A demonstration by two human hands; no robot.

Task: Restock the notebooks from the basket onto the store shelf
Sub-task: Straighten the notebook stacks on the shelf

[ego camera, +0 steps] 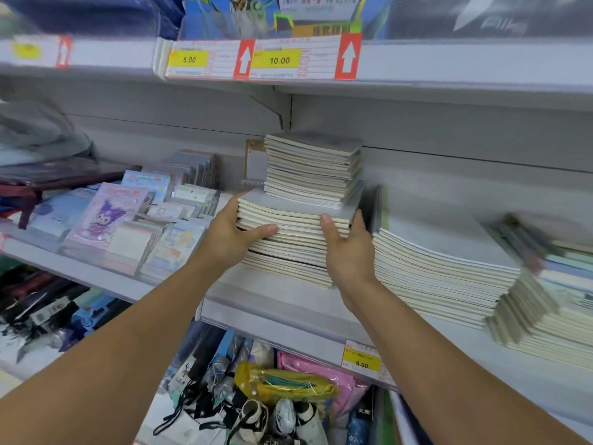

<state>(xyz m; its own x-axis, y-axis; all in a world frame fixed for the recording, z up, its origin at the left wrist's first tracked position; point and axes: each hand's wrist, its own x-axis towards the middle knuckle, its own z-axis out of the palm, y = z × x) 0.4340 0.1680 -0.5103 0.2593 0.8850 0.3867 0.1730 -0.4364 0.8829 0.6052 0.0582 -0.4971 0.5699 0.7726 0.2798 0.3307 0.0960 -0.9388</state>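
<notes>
Tall stack of grey-covered, cream-edged notebooks [295, 242]: on the white metal store shelf [276, 303], smaller notebooks piled on top; left hand [234, 232] and right hand [345, 248] apart, gripping its front corners, probably to square it; basket unseen.

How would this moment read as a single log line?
stage: shelving | left hand: grips notebook stack | right hand: grips same stack | basket: unseen
</notes>
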